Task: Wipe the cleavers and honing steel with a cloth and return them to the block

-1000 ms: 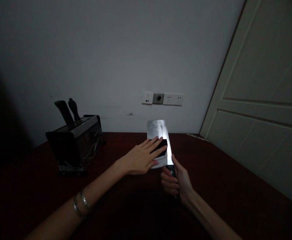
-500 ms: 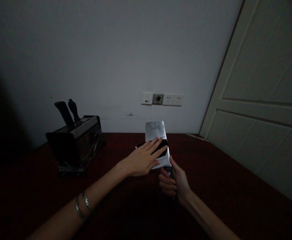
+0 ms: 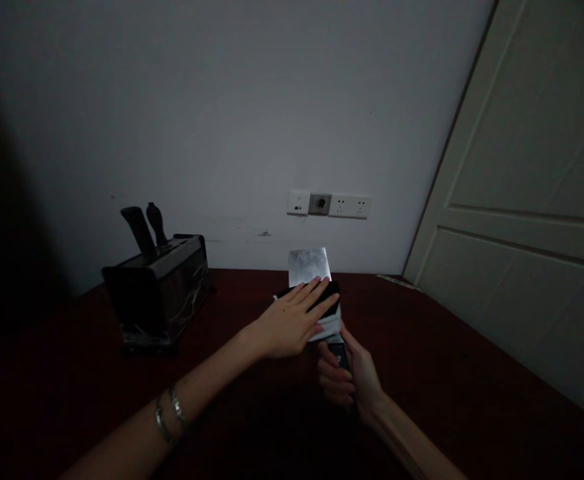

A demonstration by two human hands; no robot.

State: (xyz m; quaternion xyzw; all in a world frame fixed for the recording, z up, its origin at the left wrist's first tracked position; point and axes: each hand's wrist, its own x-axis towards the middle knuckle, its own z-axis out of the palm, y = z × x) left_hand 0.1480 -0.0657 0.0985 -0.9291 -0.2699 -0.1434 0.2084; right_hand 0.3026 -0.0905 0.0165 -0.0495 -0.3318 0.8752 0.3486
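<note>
My right hand (image 3: 355,373) is wrapped round the dark handle of a cleaver (image 3: 308,265), whose broad metal blade points away from me above the table. Across the lower blade lies a black and white cloth (image 3: 330,326). Pressed flat on this cloth is my left hand (image 3: 288,323), its fingers stretched out and slightly apart. The hand and cloth hide the middle of the blade. Two silvery bracelets (image 3: 168,415) circle my left wrist area.
A dark knife block (image 3: 185,293) with two black handles (image 3: 139,231) sticking up stands at the left of the dark red table (image 3: 422,373). Behind is a pale wall with sockets (image 3: 349,207). A panelled door (image 3: 517,200) rises at the right.
The cloth and my left hand have shifted slightly down the blade toward the handle, covering the strip of metal near it. My right hand keeps its grip. The view has tilted slightly.
</note>
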